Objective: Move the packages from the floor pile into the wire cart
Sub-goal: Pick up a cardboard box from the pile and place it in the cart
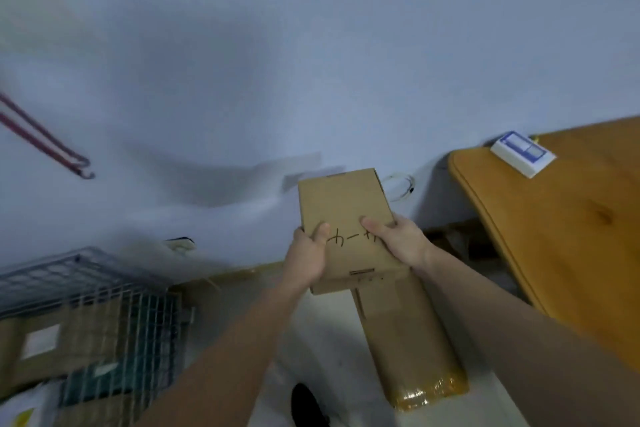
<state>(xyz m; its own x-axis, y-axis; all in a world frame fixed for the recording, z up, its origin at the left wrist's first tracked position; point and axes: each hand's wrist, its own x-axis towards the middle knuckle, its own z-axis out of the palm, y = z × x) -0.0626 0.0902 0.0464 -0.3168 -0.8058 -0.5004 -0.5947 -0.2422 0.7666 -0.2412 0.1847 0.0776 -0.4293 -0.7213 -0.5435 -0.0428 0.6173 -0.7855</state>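
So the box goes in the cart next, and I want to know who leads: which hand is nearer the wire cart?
Left. The left hand grips the box's cart-side edge; the right hand grips the far edge, away from the wire cart.

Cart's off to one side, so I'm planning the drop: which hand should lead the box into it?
Probably the left hand: the wire cart sits lower left, on that hand's side. Both hands grip the cardboard box; the right hand is farther away.

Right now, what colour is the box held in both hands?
Plain brown cardboard box, black handwritten marks on its top face; seen in the head view.
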